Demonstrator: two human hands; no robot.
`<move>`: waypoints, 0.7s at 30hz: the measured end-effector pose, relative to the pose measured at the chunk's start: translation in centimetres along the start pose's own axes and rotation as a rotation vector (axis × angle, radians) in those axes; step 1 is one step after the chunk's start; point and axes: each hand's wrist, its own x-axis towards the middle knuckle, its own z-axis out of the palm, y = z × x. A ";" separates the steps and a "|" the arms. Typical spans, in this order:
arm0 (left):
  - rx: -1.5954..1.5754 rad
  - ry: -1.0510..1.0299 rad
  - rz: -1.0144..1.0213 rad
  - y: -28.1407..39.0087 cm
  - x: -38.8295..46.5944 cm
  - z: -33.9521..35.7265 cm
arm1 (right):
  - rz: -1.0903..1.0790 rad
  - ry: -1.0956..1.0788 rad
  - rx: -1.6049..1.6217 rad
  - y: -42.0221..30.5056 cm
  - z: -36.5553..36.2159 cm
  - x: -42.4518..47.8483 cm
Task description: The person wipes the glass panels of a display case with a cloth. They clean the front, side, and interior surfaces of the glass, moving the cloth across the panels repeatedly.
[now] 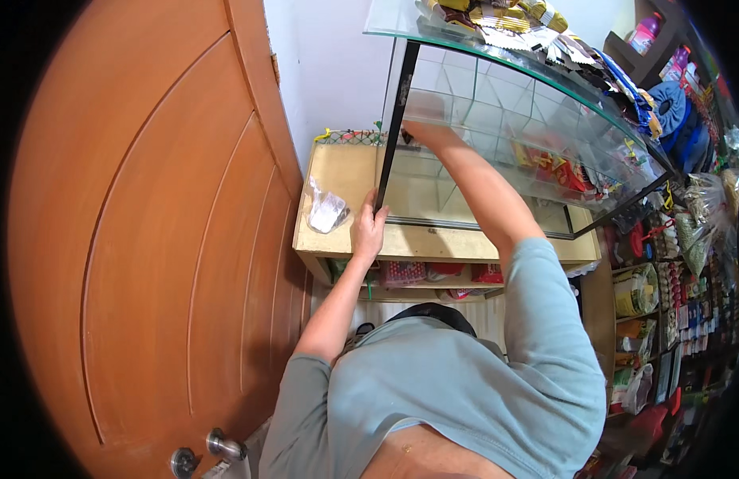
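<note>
A glass display case (441,194) with a black frame stands on a cream wooden counter (345,164). My left hand (369,227) grips the lower end of the case's black corner post (396,123), fingers on one side and thumb on the other. Through the open front, my right arm reaches deep into the case. My right hand (415,130) is near the far left end, partly hidden by the post. Something small and dark shows at its fingers, too unclear to name. A clear plastic bag with white contents (327,212) lies on the counter left of my left hand.
Snack packets (513,21) lie on the case's glass top; red packets (570,173) sit inside at right. A wooden door (166,239) with a metal handle (226,446) borders the left. Packed shelves (636,293) line the right. Goods fill the shelf under the counter.
</note>
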 end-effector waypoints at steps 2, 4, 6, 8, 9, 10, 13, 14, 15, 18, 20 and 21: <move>0.021 -0.017 0.003 0.3 0.3 0.4 | -0.095 0.219 -0.159 2.1 2.9 1.3; -0.002 -0.009 -0.005 0.4 0.2 0.4 | -0.089 0.278 -0.219 1.8 4.1 2.0; -0.008 0.002 -0.001 0.3 0.1 0.5 | 0.058 -0.038 0.076 1.6 4.1 2.6; 0.003 0.019 0.013 0.1 0.1 0.5 | 0.127 -0.315 0.251 1.4 3.2 2.6; 0.015 0.038 0.013 -0.2 0.0 0.3 | 0.095 -0.398 0.298 0.7 2.3 2.5; 0.027 0.042 0.014 -0.5 -0.1 0.1 | 0.078 -0.480 0.346 0.2 1.2 2.0; 0.007 0.025 0.031 -0.4 0.1 0.6 | 0.046 -0.580 0.427 1.0 0.8 0.8; -0.001 0.022 0.047 -0.2 0.3 1.1 | -0.023 -0.563 0.473 1.9 1.2 0.2; -0.004 0.022 0.056 -0.1 0.4 1.3 | -0.096 -0.550 0.524 2.5 1.7 -0.3; 0.052 0.045 0.049 -0.9 0.0 0.2 | -0.154 -0.787 0.466 -0.2 -0.9 -1.0; 0.062 0.027 0.038 -0.8 -0.1 0.3 | -0.135 -0.858 0.461 0.0 -1.2 -1.4; 0.055 0.014 0.025 -0.5 0.2 0.4 | -0.116 -0.865 0.447 0.1 -1.5 -1.3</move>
